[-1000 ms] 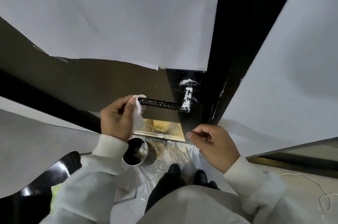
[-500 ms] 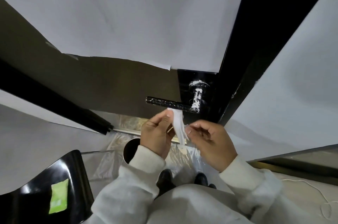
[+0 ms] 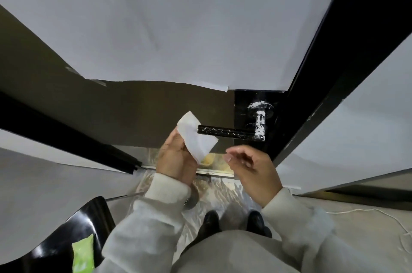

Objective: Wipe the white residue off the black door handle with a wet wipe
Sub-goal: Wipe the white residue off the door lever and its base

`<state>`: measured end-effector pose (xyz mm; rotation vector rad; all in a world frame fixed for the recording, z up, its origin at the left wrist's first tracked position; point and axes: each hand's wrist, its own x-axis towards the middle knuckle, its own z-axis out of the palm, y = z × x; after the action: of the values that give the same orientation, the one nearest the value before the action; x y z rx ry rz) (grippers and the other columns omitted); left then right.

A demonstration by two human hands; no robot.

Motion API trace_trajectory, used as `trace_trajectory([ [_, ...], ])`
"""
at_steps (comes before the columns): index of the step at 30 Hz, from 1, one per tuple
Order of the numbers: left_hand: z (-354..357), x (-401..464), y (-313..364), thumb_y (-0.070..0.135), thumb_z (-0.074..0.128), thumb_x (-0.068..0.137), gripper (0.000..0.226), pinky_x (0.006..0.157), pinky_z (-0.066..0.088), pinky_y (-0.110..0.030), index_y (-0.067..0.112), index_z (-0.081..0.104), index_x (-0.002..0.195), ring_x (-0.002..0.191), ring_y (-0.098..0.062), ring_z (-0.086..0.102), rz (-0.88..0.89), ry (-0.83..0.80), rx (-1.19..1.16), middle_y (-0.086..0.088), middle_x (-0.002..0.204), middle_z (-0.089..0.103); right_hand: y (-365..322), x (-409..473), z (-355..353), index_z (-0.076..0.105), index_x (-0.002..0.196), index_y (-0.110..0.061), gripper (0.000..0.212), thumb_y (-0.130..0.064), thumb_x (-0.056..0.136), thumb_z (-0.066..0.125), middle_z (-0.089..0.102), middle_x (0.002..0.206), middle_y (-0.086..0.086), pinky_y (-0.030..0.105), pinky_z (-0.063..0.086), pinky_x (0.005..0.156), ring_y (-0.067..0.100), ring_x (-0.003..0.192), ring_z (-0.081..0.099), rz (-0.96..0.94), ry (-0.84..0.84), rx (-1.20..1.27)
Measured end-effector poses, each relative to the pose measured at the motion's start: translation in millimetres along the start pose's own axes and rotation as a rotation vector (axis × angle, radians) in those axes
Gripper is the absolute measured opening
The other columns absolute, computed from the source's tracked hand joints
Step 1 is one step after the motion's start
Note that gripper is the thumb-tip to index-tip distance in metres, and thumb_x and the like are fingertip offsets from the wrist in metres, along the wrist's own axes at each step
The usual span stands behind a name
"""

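My left hand (image 3: pixel 176 159) grips the wet wipe (image 3: pixel 196 139) at the door handle (image 3: pixel 227 132) tip; right hand (image 3: pixel 252 168) half-open, empty; green packet (image 3: pixel 83 255) on black chair (image 3: pixel 66 230) near left

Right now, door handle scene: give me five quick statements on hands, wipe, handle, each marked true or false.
1. The left hand holds the wipe. True.
2. The right hand grips the handle. False: it hovers below it, holding nothing.
3. White residue is thickest at the handle's neck near the door. True.
4. The wipe is crumpled into a ball. False: it is spread out flat.
5. The green packet lies on the black chair. True.
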<state>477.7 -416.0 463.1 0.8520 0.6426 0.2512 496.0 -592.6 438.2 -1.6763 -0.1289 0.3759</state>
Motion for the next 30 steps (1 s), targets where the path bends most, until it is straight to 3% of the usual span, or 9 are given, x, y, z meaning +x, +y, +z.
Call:
trace_trajectory([
  [5, 13.3, -1.0, 11.9, 0.019, 0.063, 0.088, 0.030, 0.092, 0.059, -0.046, 0.003, 0.075, 0.111, 0.104, -0.034, 0.070, 0.093, -0.115, 0.189, -0.023, 0.115, 0.073, 8.2, -0.1, 6.0, 0.076, 0.089, -0.024, 0.004, -0.021, 0.090, 0.073, 0.072, 0.076, -0.006, 0.046, 0.057, 0.080, 0.027, 0.074, 0.066, 0.047, 0.015, 0.014],
  [10, 7.4, 5.9, 12.0, 0.020, 0.071, 0.081, 0.013, 0.081, 0.058, -0.038, 0.019, 0.082, 0.088, 0.088, -0.021, 0.069, 0.218, -0.122, 0.373, -0.003, 0.090, 0.078, 13.0, 0.3, 0.9, 0.076, 0.087, -0.022, 0.004, -0.023, 0.089, 0.074, 0.071, 0.074, -0.007, 0.047, 0.057, 0.081, 0.022, 0.074, 0.065, 0.083, -0.001, 0.000],
  [13, 9.3, 1.1, 9.0, 0.007, 0.072, 0.087, 0.013, 0.072, 0.054, -0.019, 0.018, 0.079, 0.089, 0.077, -0.004, 0.070, 0.406, -0.060, 0.514, 0.008, 0.080, 0.078, 12.9, -0.5, -5.1, 0.077, 0.085, -0.021, 0.005, -0.019, 0.089, 0.073, 0.074, 0.079, -0.004, 0.042, 0.056, 0.083, 0.019, 0.076, 0.067, 0.085, -0.004, -0.008],
  [15, 11.2, -3.5, 6.9, 0.005, 0.073, 0.087, 0.011, 0.070, 0.053, -0.015, 0.013, 0.079, 0.093, 0.077, -0.002, 0.071, 0.467, 0.009, 0.547, 0.008, 0.080, 0.078, 11.4, -1.3, -10.3, 0.077, 0.085, -0.020, 0.007, -0.016, 0.089, 0.073, 0.075, 0.082, -0.003, 0.037, 0.056, 0.084, 0.016, 0.080, 0.069, 0.078, -0.007, -0.018],
  [17, 11.0, -7.4, 0.3, 0.008, 0.072, 0.090, 0.010, 0.071, 0.055, -0.020, 0.012, 0.078, 0.096, 0.080, -0.008, 0.072, 0.408, 0.120, 0.472, 0.001, 0.088, 0.078, 10.8, -2.6, -16.9, 0.077, 0.084, -0.022, 0.010, -0.015, 0.090, 0.072, 0.075, 0.082, -0.006, 0.033, 0.057, 0.082, 0.014, 0.079, 0.069, 0.062, -0.013, -0.041],
  [20, 14.3, -9.7, -10.8, 0.012, 0.058, 0.100, 0.017, 0.061, 0.061, -0.027, 0.013, 0.073, 0.108, 0.079, -0.019, 0.074, 0.023, 0.155, 0.091, -0.012, 0.100, 0.075, 11.0, -3.6, -26.1, 0.076, 0.085, -0.024, 0.009, -0.019, 0.091, 0.071, 0.074, 0.079, 0.000, 0.038, 0.056, 0.075, 0.024, 0.075, 0.067, 0.049, -0.013, -0.071],
  [22, 19.7, -9.5, -19.4, 0.013, 0.047, 0.104, 0.028, 0.074, 0.065, -0.038, 0.006, 0.065, 0.124, 0.091, -0.025, 0.077, -0.109, 0.082, -0.121, -0.015, 0.108, 0.076, 11.1, -2.7, -31.2, 0.075, 0.085, -0.024, 0.008, -0.024, 0.091, 0.071, 0.071, 0.077, 0.009, 0.043, 0.055, 0.069, 0.034, 0.073, 0.063, 0.030, -0.011, -0.071],
  [25, 31.1, -15.3, -27.0, 0.018, 0.046, 0.104, 0.037, 0.097, 0.053, -0.051, -0.001, 0.058, 0.133, 0.117, -0.032, 0.068, -0.193, 0.010, -0.359, -0.019, 0.122, 0.072, 12.7, -2.4, -37.2, 0.076, 0.085, -0.023, 0.007, -0.024, 0.091, 0.072, 0.072, 0.076, 0.004, 0.035, 0.055, 0.066, 0.022, 0.067, 0.062, 0.029, -0.016, -0.070],
  [30, 35.6, -23.9, -43.0, 0.021, 0.058, 0.092, 0.050, 0.108, 0.047, -0.045, 0.000, 0.054, 0.138, 0.129, -0.030, 0.059, -0.200, -0.204, -0.511, -0.019, 0.136, 0.063, 15.2, -4.6, -41.1, 0.076, 0.085, -0.024, 0.008, -0.025, 0.091, 0.071, 0.072, 0.074, -0.009, 0.023, 0.051, 0.070, 0.007, 0.069, 0.064, 0.062, -0.041, -0.082],
])
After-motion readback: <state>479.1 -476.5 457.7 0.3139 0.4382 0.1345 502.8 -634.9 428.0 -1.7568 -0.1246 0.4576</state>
